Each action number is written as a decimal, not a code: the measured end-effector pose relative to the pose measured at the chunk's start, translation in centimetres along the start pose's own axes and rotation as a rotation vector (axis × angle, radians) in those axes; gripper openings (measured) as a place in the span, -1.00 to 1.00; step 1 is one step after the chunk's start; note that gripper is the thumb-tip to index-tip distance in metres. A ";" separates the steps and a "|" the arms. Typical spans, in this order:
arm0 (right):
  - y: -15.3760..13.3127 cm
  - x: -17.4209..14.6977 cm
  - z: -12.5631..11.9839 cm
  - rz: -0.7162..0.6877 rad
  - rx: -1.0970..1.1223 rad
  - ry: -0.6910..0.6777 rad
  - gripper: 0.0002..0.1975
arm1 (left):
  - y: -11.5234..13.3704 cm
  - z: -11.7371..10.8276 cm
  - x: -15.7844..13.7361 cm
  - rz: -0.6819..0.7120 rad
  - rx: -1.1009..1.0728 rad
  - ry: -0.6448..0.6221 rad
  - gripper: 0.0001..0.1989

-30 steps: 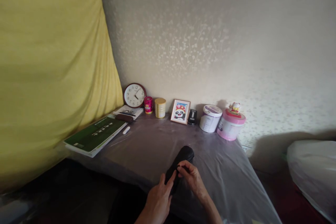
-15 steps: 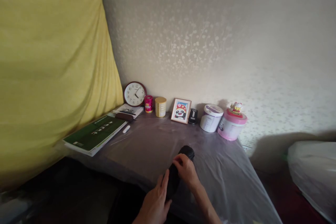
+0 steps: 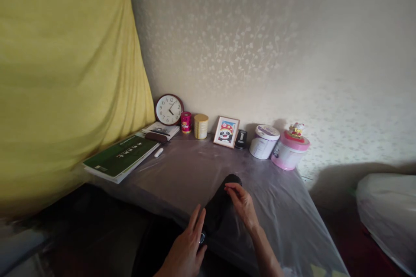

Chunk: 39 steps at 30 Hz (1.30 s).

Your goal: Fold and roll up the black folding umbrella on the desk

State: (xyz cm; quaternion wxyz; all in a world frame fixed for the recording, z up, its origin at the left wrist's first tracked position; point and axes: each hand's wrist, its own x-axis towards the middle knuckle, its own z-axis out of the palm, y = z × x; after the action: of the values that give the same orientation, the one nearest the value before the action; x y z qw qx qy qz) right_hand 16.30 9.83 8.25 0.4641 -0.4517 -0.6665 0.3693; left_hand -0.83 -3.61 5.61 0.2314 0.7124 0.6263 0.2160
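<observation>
A black folded umbrella [image 3: 216, 207] lies slantwise over the near part of the table, its far end pointing away and a round shiny piece at the near end. My left hand [image 3: 190, 238] is around that near end, the fingers stretched along its side and the thumb below. Over the far half, my right hand [image 3: 241, 201] has thumb and forefinger pinched together at the dark fabric. Exactly which bit of fabric or strap lies between those fingertips is too small to tell.
Along the wall stand a clock [image 3: 169, 109], a pink can [image 3: 186, 122], a yellow-lidded can [image 3: 201, 127], a panda picture [image 3: 226, 132], a black stapler-like object [image 3: 241, 139], a white tub [image 3: 264, 142] and a pink-lidded tub [image 3: 290, 151]. Left lies a green book [image 3: 121, 156].
My right hand has lifted slightly and moved right, still pinched. The left hand has shifted a little left and down, exposing the shiny round piece. The view has tilted slightly.
</observation>
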 end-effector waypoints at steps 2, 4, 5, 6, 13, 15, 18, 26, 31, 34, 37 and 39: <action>-0.6 -0.2 0.5 -0.064 -0.090 -0.066 -0.76 | 0.2 0.0 0.0 -0.002 0.010 0.001 -0.20; -1.0 -0.4 1.1 -0.123 -0.189 -0.121 -0.77 | 0.4 0.0 0.1 0.010 0.022 0.008 -0.19; -1.1 -0.5 1.3 -0.147 -0.234 -0.147 -0.76 | 0.5 0.0 0.1 0.018 0.025 0.012 -0.18; -1.2 -0.5 1.6 -0.167 -0.269 -0.169 -0.75 | 0.6 0.0 0.2 0.027 0.025 0.014 -0.17; -0.9 -1.0 1.8 -0.057 -0.048 -0.128 -0.79 | 0.5 0.0 0.3 0.098 0.024 0.011 -0.17; -1.3 -1.5 0.6 0.036 0.109 -0.155 -0.79 | 0.4 0.1 0.3 0.092 0.022 0.008 -0.17; -1.5 -2.6 -2.0 0.171 0.210 -0.187 -0.76 | 0.3 0.3 0.3 0.095 0.010 0.016 -0.18; 3.8 -4.7 -4.7 0.347 0.142 0.194 -0.55 | -0.3 -0.3 0.7 0.051 -0.191 0.054 -0.24; 4.7 -5.2 -4.5 0.274 0.035 0.202 -0.54 | -1.4 -1.8 1.3 -0.190 -0.638 -0.113 -0.38; 4.7 -5.2 -4.6 0.246 0.010 0.196 -0.53 | -2.4 -2.4 1.3 -0.216 -0.579 -0.027 -0.40; 4.8 -5.0 -4.7 0.257 -0.021 0.187 -0.52 | -2.9 -3.0 1.1 -0.045 -0.242 0.230 -0.46; 4.7 -4.9 -4.6 0.264 -0.031 0.192 -0.52 | -2.9 -3.6 0.8 -0.009 -0.064 0.217 -0.44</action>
State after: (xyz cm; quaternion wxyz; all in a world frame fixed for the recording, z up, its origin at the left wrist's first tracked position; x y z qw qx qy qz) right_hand 22.71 7.04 3.89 0.4658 -0.5758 -0.5597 0.3719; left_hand -5.13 -2.27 6.76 0.1859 0.6743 0.6435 0.3110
